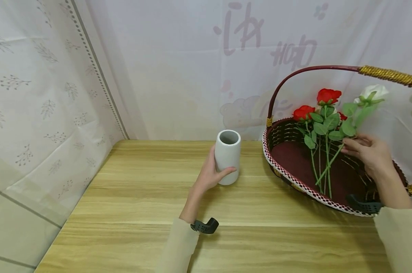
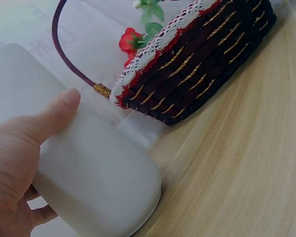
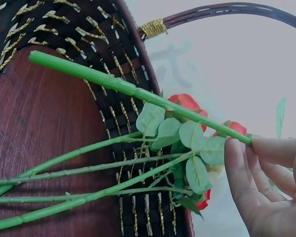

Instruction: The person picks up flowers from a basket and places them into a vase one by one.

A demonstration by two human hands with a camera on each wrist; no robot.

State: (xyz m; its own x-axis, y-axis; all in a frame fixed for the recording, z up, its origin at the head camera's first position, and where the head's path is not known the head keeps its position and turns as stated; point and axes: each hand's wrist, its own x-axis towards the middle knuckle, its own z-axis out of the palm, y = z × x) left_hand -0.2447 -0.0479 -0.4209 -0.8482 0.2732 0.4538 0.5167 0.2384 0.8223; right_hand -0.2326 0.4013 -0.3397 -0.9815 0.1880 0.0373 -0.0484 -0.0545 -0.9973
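On the wooden table stands a white cylindrical vase [image 1: 227, 154] with an open top. My left hand [image 1: 208, 173] grips it from the left side, thumb across its front; the other fingers are mostly hidden behind it. To the right, my right hand [image 1: 374, 153] is over the basket [image 1: 287, 180] and pinches the green stem [image 3: 108, 81] of a white rose [image 1: 374, 93] between thumb and fingers. Its cut end points away from the hand, over the basket's inside. Red roses [image 1: 328, 96] with leafy stems lean inside the basket, their heads at the back rim.
The basket has a white lace rim and a tall arched handle [image 1: 315, 68] wrapped in gold cord. A printed curtain [image 1: 171, 76] hangs behind the table [image 1: 141, 189] and along its left side. Each wrist wears a dark band [image 1: 204, 226].
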